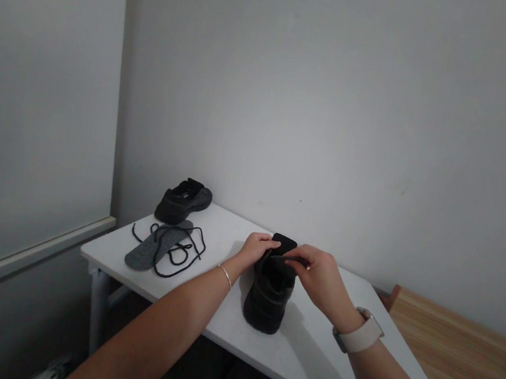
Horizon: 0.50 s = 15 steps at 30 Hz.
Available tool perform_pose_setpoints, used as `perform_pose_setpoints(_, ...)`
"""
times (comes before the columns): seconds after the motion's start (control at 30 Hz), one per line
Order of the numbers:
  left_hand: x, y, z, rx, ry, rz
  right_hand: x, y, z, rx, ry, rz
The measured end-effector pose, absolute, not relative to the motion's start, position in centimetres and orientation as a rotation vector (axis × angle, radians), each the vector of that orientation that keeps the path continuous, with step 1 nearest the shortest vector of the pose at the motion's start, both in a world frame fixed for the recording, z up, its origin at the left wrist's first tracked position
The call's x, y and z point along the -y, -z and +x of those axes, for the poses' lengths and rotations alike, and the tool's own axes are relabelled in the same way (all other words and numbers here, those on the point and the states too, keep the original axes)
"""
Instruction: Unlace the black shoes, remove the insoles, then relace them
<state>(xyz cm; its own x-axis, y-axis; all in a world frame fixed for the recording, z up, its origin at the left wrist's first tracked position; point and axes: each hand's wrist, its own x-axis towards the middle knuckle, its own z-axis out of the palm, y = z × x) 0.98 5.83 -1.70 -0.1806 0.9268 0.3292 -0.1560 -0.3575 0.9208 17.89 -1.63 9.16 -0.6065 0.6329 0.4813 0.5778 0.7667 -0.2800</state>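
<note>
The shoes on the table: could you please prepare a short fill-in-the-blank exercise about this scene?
1. A wristwatch is on the ____ wrist.
2. The insole under the loose black shoelace is ____ in color.
3. In this view, the farther shoe is to the ____ of the nearer shoe.
4. The left hand and right hand are both at the nearer shoe, on a ____ table.

Missing words: right; gray; left; white.
</note>
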Motion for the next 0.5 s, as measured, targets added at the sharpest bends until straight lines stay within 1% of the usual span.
perform_pose_setpoints(0.17, -6.1, 1.8, 1.0, -0.987, -1.660, 1.239, 3.1, -9.6, 18.3, 2.409, 0.033, -0.770)
perform_pose_setpoints(0.27, -6.1, 2.0, 0.9, -0.988, -1.655, 1.228, 4.4, -10.7, 18.7, 2.362, 0.106, -0.672)
perform_pose_setpoints(0.4, -6.1, 2.0, 0.8, -0.975, -1.673, 1.228, 6.5, -13.2, 19.1, 2.116, 0.157, -0.563)
perform_pose_setpoints(0.5, -5.9, 1.6, 0.8, -0.978, -1.725, 1.218, 7.6, -14.4, 18.4, 1.882, 0.088, -0.509)
